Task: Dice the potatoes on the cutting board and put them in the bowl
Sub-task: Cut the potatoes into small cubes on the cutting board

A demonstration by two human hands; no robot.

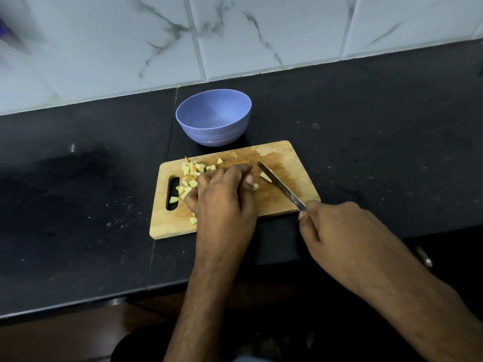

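A wooden cutting board [282, 205] lies on the black counter. Several pale diced potato pieces [192, 176] are piled on its left half, near the handle slot. My left hand [224, 202] rests curled over the middle of the board, fingers bent down on potato pieces, one showing at its fingertips [255, 186]. My right hand [337, 231] grips the handle of a knife [281, 185] whose blade slants across the board's right half, beside one loose piece [265, 176]. A blue bowl [214, 131] stands just behind the board and looks empty.
The black counter [78, 205] stretches left and right of the board. A marble-tiled wall [261, 35] rises behind the bowl. The counter's front edge runs below my forearms. A small metal object [424, 257] sits at the right edge.
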